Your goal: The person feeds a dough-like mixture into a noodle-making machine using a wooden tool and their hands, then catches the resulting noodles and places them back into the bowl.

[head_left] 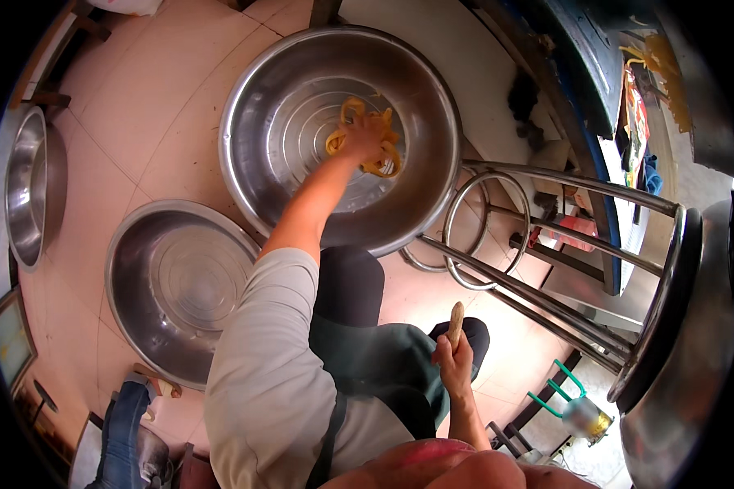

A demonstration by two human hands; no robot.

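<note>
The bunch of long, flat, yellow-orange strips (377, 169) lies inside a big, round, silver metal basin (253, 138), on its bottom and a bit to the right of the middle. The strips curl into loops. The left hand (365, 137) is down on top of them, touching them, with some loops poking out around it. I cannot tell if its fingers are closed on the strips or only pressing them.

The right hand (455, 359) is well apart from the strips, outside the basin and near the person's right knee. Its fingers are wrapped around a pale brown, wooden-looking stick (456, 319). The top of the stick pokes up out of the hand.

A dark green apron (375, 359) covers the person's lap, and a light grey sleeve (269, 326) covers the top of the left arm. Just beside the big basin, to the lower left, is a smaller round silver metal basin (134, 301). A third silver metal basin (26, 187) is near the left edge. They are on a floor of pinkish tiles (130, 114). To the right is a stool with shiny metal legs (587, 184), round metal rings and a dark seat.
</note>
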